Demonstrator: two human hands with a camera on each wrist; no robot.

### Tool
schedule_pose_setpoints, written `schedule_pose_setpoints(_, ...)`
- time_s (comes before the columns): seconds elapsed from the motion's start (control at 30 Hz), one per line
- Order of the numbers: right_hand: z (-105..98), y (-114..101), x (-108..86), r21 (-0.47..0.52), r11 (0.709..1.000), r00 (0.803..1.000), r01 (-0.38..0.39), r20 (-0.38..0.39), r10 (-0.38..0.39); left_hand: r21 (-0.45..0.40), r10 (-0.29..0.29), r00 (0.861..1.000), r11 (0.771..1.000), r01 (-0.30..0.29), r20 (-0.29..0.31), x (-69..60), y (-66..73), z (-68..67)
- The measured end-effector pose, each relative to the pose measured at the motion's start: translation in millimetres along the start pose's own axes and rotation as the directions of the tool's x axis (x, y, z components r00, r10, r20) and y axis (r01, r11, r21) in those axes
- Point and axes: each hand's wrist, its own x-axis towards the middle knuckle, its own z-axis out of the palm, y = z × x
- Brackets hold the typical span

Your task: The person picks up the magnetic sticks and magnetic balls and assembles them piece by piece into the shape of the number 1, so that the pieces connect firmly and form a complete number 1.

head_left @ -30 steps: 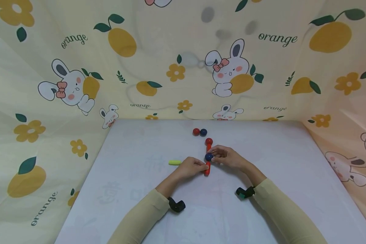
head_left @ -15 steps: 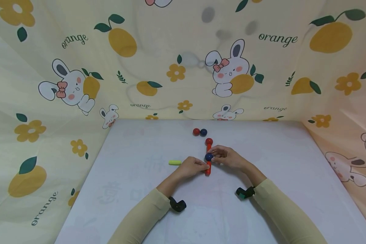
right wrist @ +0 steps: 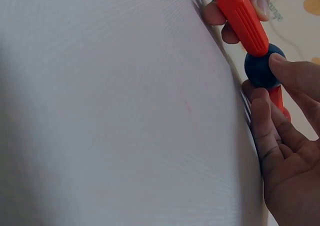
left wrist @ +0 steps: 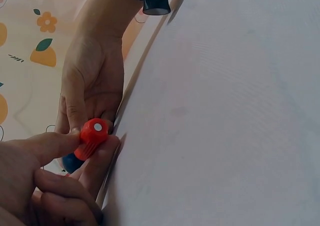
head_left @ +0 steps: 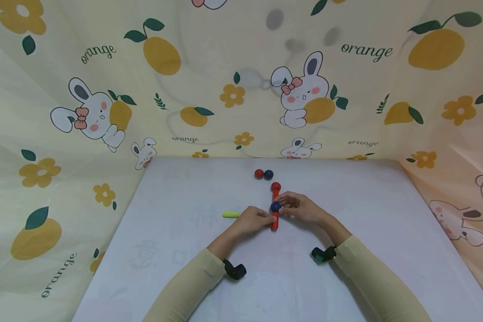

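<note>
My left hand pinches a red rod between thumb and fingers; its free end with a pale dot faces the left wrist view. The rod's other end touches a blue ball, which my right hand grips with thumb and fingertips. Beyond that ball a second red rod runs on to a red ball, so rods and balls form one line. In the right wrist view the near rod meets the blue ball, and part of the far rod shows behind it.
A loose red ball and a blue ball lie side by side at the back of the white table. A yellow-green rod lies left of my left hand. Patterned cloth stands behind the table.
The near end of the red rod in my left hand has swung slightly right, more in line with the far rod. My right hand has stayed in place on the blue ball.
</note>
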Motion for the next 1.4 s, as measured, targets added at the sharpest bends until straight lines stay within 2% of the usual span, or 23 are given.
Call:
schedule_pose_setpoints(0.5, 0.9, 0.6, -1.4, 0.001, 1.000, 1.000, 0.004, -0.009, -0.004, -0.007, 0.009, 1.000, 1.000, -0.009, 0.000, 1.6, -0.8, 1.5)
schedule_pose_setpoints(0.73, 0.7, -1.6, -1.5, 0.060, 0.998, 0.999, 0.026, 0.022, -0.028, -0.015, -0.004, 1.000, 1.000, 0.004, 0.002, 1.9, -0.4, 2.2)
schedule_pose_setpoints(0.9, 0.2, -1.7, -3.0, 0.034, 0.999, 1.000, 0.015, 0.013, -0.015, -0.018, -0.001, 1.000, 1.000, 0.002, 0.007, 1.4, 0.7, 2.8)
schedule_pose_setpoints(1.17, -0.3, -1.0, -3.4, 0.015, 1.000, 1.000, 0.009, -0.006, -0.009, -0.030, 0.020, 1.000, 0.999, -0.019, 0.020, 2.0, -1.5, 3.2)
schedule_pose_setpoints(1.4, -0.1, 0.7, -3.3, 0.023, 1.000, 1.000, 0.017, 0.002, -0.017, 0.003, 0.052, 0.999, 0.999, -0.052, 0.010, 1.5, -2.2, -5.1)
